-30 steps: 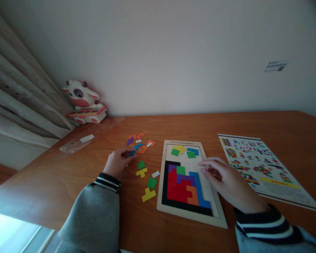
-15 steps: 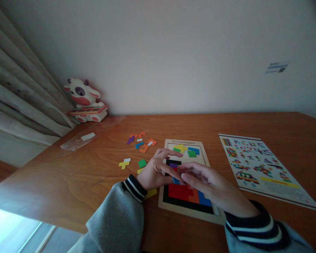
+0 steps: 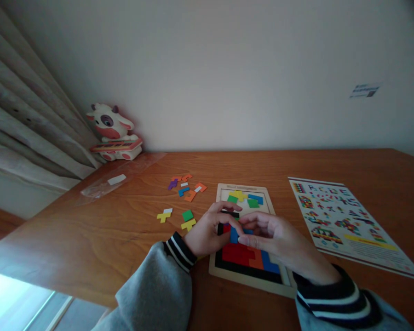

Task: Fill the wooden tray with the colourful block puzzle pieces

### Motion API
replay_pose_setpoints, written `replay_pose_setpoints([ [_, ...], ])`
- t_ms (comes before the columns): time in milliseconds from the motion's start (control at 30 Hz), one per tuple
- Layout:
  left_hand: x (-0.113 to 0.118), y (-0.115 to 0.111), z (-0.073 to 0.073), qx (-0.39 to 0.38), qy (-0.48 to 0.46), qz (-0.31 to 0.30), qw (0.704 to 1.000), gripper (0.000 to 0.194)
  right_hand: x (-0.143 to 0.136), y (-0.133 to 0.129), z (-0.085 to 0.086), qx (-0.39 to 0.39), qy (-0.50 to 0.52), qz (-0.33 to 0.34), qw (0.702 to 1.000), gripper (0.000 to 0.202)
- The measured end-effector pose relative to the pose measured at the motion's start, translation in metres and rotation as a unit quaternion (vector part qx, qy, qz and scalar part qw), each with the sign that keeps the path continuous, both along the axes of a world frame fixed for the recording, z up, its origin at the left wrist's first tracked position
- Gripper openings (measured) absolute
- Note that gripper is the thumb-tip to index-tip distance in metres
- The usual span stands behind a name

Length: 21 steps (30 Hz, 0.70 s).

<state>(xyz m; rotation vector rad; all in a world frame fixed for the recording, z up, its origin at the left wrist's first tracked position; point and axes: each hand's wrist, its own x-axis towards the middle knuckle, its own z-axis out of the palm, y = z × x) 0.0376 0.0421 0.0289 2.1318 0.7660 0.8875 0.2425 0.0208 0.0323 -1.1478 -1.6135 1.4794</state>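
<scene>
A wooden puzzle board (image 3: 251,281) lies on the table with red, orange and blue pieces in its black recess. Over its left side is my left hand (image 3: 212,230), its thumb and fingers closed round a blue piece (image 3: 233,236). My right hand (image 3: 267,232) comes in from the right, thumb and fingertips pinched at the same blue piece's right edge. Both hands cover the middle of the board. On the board's upper part lie a yellow piece (image 3: 239,196), green pieces (image 3: 253,203) and a blue piece (image 3: 255,199).
Left of the board are loose yellow pieces (image 3: 188,224), a green piece (image 3: 187,215) and several orange ones (image 3: 190,196). A printed sheet (image 3: 352,220) lies at the right. A cow toy (image 3: 115,133) and plastic wrap (image 3: 100,189) are at the far left.
The blue piece between my hands has turned and now looks flatter over the board. My left hand has shifted slightly right, and its fingers have bent more; the view has moved slightly.
</scene>
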Motion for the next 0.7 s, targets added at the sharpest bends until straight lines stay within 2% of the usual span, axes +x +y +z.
replay_pose_setpoints([
  [133,0.0,0.001,-0.001,-0.024,-0.064,-0.008,0.998,0.026,0.011,0.011,0.018,0.019,-0.028,0.015,0.999,0.035],
  [200,-0.004,0.006,-0.004,-0.031,-0.07,0.021,0.997,0.033,0.02,0.022,0.026,0.048,-0.057,0.002,0.997,0.037],
  [267,-0.009,0.013,-0.009,0.003,-0.024,0.073,0.997,0.035,0.029,0.034,0.027,0.087,-0.072,-0.039,0.993,0.038],
  [333,-0.014,0.019,-0.015,0.072,0.068,0.112,0.989,0.031,0.035,0.044,0.02,0.113,-0.088,-0.089,0.986,0.039],
  [433,-0.016,0.022,-0.021,0.144,0.187,0.127,0.963,0.032,0.037,0.051,-0.002,0.123,-0.113,-0.162,0.973,0.037],
  [567,-0.011,0.016,-0.024,0.152,0.228,0.135,0.952,0.033,0.034,0.044,-0.024,0.102,-0.117,-0.159,0.975,0.034],
  [700,-0.008,0.013,-0.028,0.147,0.234,0.127,0.953,0.032,0.028,0.038,-0.029,0.115,-0.107,-0.172,0.973,0.028],
])
